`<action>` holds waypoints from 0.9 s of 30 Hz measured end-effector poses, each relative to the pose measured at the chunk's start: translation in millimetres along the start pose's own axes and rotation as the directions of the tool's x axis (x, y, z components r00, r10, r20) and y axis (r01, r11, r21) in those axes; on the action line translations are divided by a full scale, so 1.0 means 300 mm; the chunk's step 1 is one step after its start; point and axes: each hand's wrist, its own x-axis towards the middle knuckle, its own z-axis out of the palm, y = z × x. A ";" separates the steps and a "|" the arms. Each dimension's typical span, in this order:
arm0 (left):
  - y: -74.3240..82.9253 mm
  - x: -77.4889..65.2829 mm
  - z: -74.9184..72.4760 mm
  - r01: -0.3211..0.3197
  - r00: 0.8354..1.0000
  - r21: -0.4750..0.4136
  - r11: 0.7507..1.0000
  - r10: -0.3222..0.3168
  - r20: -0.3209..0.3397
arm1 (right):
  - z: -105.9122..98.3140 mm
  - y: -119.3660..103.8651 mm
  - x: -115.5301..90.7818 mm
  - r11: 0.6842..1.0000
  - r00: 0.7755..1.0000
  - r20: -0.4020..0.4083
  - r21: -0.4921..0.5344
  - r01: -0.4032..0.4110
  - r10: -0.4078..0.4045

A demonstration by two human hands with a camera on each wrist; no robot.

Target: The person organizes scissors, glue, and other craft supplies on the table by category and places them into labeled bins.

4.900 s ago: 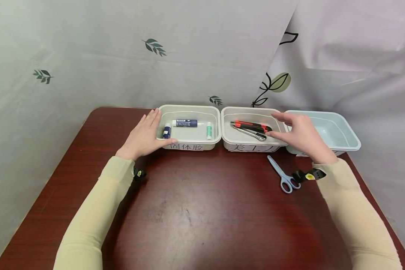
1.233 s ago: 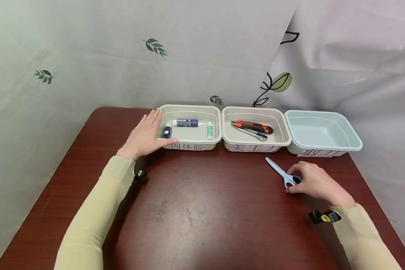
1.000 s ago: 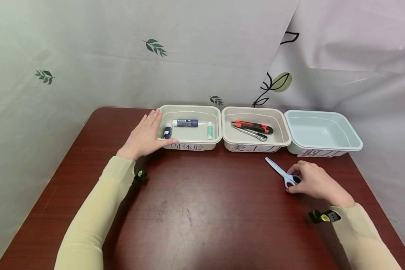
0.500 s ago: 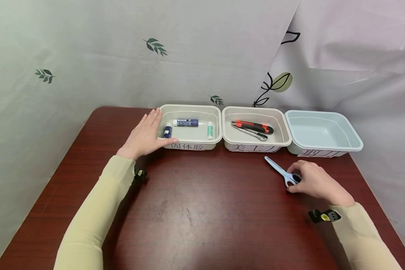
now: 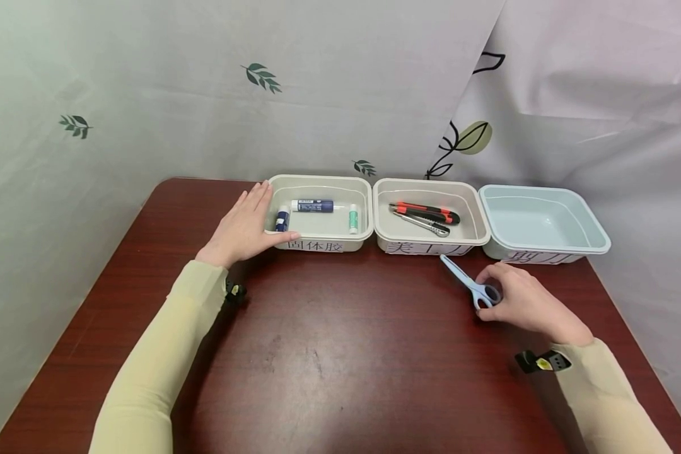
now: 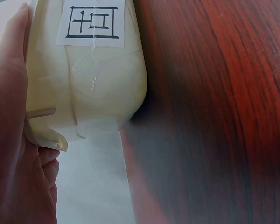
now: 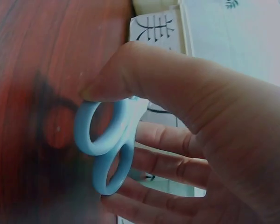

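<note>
Light blue scissors are pinched by the handle loops between the thumb and fingers of my right hand. In the right wrist view both scissor loops hang just above the table, with a shadow beneath them. The blades point away toward the middle bin. My left hand rests with straight fingers on the left corner of the left cream bin, thumb along its front rim. That bin holds a large blue glue stick, a short dark blue one and a green one.
Beside it stands a middle cream bin with several utility knives in it. A pale blue bin is at the right, nothing inside. Paper labels face front. A patterned curtain hangs behind the dark red table.
My right hand has left the middle bin's right end and taken hold of the scissors. In the last half second it has raised them slightly, a little forward and left. The left hand stays put.
</note>
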 end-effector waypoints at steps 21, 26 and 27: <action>-0.001 -0.001 0.000 0.002 1.000 0.000 1.000 -0.002 0.007 | -0.064 -0.098 0.029 0.996 0.990 -0.122 0.037 0.081 -0.076; -0.001 0.001 0.000 0.002 1.000 0.005 1.000 -0.002 0.008 | -0.080 -0.102 0.035 0.995 0.988 -0.132 0.056 0.082 -0.074; -0.001 0.001 0.000 0.002 1.000 0.006 1.000 -0.002 0.009 | -0.084 -0.102 0.036 0.995 0.988 -0.134 0.058 0.081 -0.073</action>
